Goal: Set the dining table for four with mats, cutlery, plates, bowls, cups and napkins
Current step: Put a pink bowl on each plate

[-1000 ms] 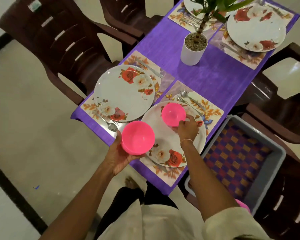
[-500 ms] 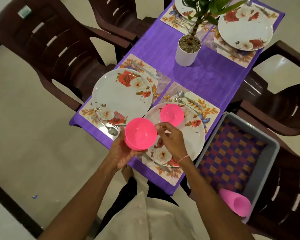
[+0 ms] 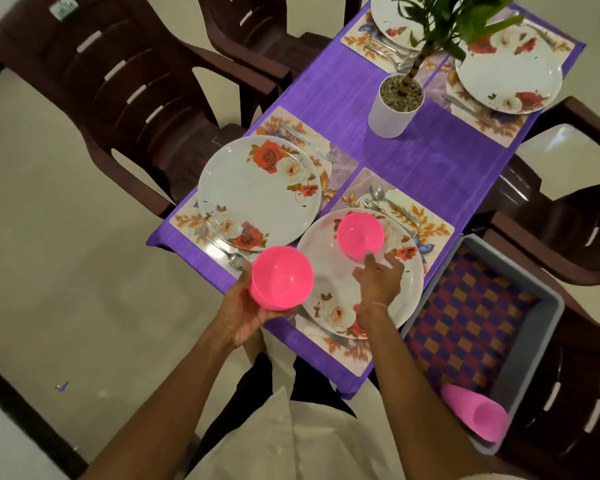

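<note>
On the near white floral plate [image 3: 326, 268]: round pink plastic bowl [image 3: 360, 233].
Left hand [image 3: 241, 308]: grips a second pink plastic bowl [image 3: 280, 277].
Right hand [image 3: 378, 282]: fingers loose, empty.

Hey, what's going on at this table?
A person is laying a purple-clothed dining table. Their left hand holds a bright pink plastic bowl at the table's near edge. Their right hand, fingers loose, hovers over the near white floral plate, beside a second pink bowl sitting on it. The neighbouring floral plate has no bowl yet. A pale pink plastic cup lies on its side in the grey tray.
</note>
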A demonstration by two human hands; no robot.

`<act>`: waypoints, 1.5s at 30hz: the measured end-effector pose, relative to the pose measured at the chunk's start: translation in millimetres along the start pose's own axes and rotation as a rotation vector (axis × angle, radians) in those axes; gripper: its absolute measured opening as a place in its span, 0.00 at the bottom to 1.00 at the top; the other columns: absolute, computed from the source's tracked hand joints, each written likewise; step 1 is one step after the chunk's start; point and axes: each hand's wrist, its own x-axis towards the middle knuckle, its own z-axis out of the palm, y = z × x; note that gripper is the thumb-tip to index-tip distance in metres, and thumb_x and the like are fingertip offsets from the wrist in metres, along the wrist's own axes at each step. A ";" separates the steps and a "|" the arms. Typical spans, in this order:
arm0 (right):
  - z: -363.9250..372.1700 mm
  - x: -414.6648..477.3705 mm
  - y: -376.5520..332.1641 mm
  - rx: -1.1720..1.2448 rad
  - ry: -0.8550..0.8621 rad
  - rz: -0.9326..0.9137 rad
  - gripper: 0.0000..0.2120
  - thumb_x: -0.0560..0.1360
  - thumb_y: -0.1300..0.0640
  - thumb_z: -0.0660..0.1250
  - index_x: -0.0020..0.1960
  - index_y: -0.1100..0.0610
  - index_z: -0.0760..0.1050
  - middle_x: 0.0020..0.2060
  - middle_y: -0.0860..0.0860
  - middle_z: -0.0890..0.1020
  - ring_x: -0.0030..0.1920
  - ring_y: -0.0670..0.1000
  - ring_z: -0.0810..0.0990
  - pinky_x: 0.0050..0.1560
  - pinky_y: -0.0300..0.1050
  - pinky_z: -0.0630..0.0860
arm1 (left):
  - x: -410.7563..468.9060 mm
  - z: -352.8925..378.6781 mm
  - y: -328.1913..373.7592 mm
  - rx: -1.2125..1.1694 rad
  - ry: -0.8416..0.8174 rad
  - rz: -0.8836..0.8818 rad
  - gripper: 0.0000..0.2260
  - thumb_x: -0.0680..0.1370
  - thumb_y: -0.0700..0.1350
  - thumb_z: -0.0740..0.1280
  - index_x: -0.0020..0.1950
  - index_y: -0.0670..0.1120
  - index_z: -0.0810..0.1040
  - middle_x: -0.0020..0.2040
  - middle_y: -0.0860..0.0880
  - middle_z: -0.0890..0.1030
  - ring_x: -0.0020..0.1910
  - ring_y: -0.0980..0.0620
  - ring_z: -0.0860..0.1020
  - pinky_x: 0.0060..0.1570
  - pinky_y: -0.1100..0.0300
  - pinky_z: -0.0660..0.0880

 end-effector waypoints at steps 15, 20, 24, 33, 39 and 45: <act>8.9 44.5 11.2 0.033 -0.163 0.061 0.25 0.71 0.68 0.77 0.66 0.58 0.77 0.52 0.55 0.85 0.48 0.55 0.87 0.50 0.58 0.85 | 16.1 7.3 1.1 0.058 -0.075 -0.016 0.42 0.61 0.59 0.85 0.71 0.46 0.76 0.69 0.34 0.73 0.63 0.29 0.78 0.50 0.32 0.79; -0.5 29.5 8.9 -0.066 -0.036 -0.019 0.25 0.77 0.61 0.72 0.72 0.57 0.70 0.58 0.54 0.82 0.44 0.50 0.85 0.52 0.55 0.85 | 16.8 7.1 0.8 0.071 -0.070 -0.002 0.43 0.60 0.59 0.85 0.70 0.47 0.76 0.69 0.34 0.74 0.62 0.29 0.79 0.51 0.32 0.78; -6.2 -21.5 -16.2 -0.070 -0.259 -0.189 0.07 0.82 0.53 0.67 0.57 0.54 0.79 0.44 0.53 0.84 0.35 0.52 0.80 0.32 0.44 0.79 | 18.8 9.1 1.7 0.046 -0.058 0.018 0.42 0.60 0.58 0.85 0.70 0.47 0.77 0.70 0.34 0.74 0.64 0.30 0.78 0.49 0.33 0.81; 36.1 -48.7 -29.0 -0.492 -0.580 -0.608 0.12 0.76 0.58 0.74 0.59 0.55 0.85 0.44 0.50 0.83 0.36 0.52 0.84 0.42 0.58 0.85 | 20.0 11.8 20.2 0.196 0.050 0.114 0.44 0.61 0.64 0.83 0.73 0.50 0.74 0.73 0.37 0.73 0.67 0.34 0.78 0.47 0.38 0.83; 58.4 -55.1 -47.8 -0.383 -0.496 -0.618 0.12 0.77 0.58 0.74 0.60 0.54 0.85 0.43 0.49 0.86 0.40 0.46 0.84 0.47 0.52 0.85 | 11.8 -1.3 34.3 0.060 0.044 0.180 0.43 0.64 0.60 0.83 0.75 0.51 0.73 0.71 0.40 0.75 0.65 0.36 0.79 0.44 0.40 0.84; 107.3 -30.1 -43.8 -0.514 -0.383 -0.526 0.14 0.77 0.59 0.70 0.61 0.53 0.83 0.40 0.47 0.83 0.45 0.57 0.85 0.53 0.63 0.82 | 1.8 -39.5 43.5 -0.020 0.163 0.204 0.36 0.72 0.62 0.76 0.75 0.48 0.72 0.72 0.36 0.74 0.65 0.34 0.79 0.46 0.40 0.83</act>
